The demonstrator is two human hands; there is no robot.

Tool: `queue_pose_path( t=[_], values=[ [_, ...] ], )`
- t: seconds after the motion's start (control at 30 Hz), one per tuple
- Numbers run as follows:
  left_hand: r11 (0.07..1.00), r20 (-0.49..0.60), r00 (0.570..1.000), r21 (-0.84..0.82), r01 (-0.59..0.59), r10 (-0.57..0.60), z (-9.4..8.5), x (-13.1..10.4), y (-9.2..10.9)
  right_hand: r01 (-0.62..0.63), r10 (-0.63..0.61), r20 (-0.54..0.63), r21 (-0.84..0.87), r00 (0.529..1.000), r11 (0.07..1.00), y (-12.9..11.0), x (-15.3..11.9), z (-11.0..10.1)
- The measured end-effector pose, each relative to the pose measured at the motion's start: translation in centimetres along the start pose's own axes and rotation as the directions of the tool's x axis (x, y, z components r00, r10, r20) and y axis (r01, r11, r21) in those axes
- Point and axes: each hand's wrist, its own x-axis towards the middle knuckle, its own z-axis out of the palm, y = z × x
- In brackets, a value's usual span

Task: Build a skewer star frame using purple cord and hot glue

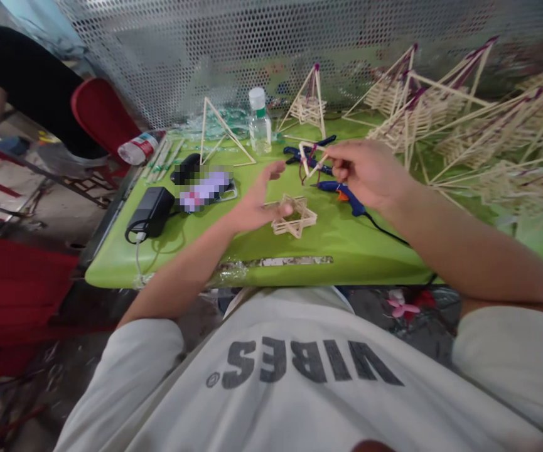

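Observation:
My right hand [365,172] pinches a small triangle of wooden sticks [305,162] with dark red or purple string on it, raised above the green table. My left hand [255,204] has its fingers spread and holds nothing. Its thumb reaches over the near edge of a star-shaped stack of wooden sticks [295,220]; whether it touches the stack I cannot tell. Just below the triangle lies a blue glue gun [346,193] with an orange trigger. Dark blue pliers [294,155] lie behind the triangle, partly covered by it.
Several stick pyramids with purple-tied tops [417,103] crowd the right side. A clear bottle [260,129] and a stick frame [215,135] stand at the back. A black power adapter [151,213], a lilac item [208,190] and a lying plastic bottle [138,147] are on the left. Beyond, a person sits.

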Motion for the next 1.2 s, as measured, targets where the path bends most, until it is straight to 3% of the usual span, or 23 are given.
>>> queue_pose_path(
  t=[0.17,0.3,0.47,0.6,0.73,0.9,1.07,1.13,1.2],
  values=[
    [0.985,-0.148,0.988,-0.155,-0.07,0.047,-0.5,0.5,0.0,-0.025,0.026,0.11,-0.012,0.994,1.0,-1.0,-2.2,2.7],
    [0.936,-0.099,0.993,-0.338,-0.098,0.069,-0.3,0.6,0.4,-0.084,0.088,0.125,-0.034,0.988,0.996,-2.7,-3.4,3.6],
    [0.743,-0.082,0.996,-0.669,-0.034,-0.028,-0.5,0.5,0.6,-0.051,0.055,0.079,-0.055,0.995,0.997,-3.8,-4.7,4.0],
    [0.595,0.004,0.991,-0.8,0.084,-0.135,-1.0,0.1,1.4,-0.041,0.047,0.078,-0.085,0.996,0.996,-3.3,-5.5,4.4],
    [0.696,-0.084,0.976,-0.713,0.081,-0.199,-0.8,0.2,2.1,-0.044,0.054,0.082,-0.119,0.995,0.992,-2.6,-6.1,4.9],
    [0.853,-0.204,0.971,-0.522,-0.001,-0.123,-0.6,0.3,2.2,-0.043,0.062,0.103,-0.179,0.993,0.983,-1.9,-6.1,4.5],
    [0.847,-0.221,0.972,-0.529,-0.051,-0.079,-0.8,0.1,2.1,0.013,0.027,0.201,-0.194,0.979,0.981,-1.3,-5.0,3.4],
    [0.834,-0.21,0.974,-0.549,-0.047,-0.083,-0.9,0.0,2.2,-0.064,0.117,0.298,-0.181,0.947,0.981,-1.5,-4.6,3.4],
    [0.823,-0.199,0.975,-0.566,-0.037,-0.094,-0.8,0.0,2.4,-0.187,0.225,0.409,-0.131,0.884,0.973,-1.8,-4.5,3.6]
  ],
)
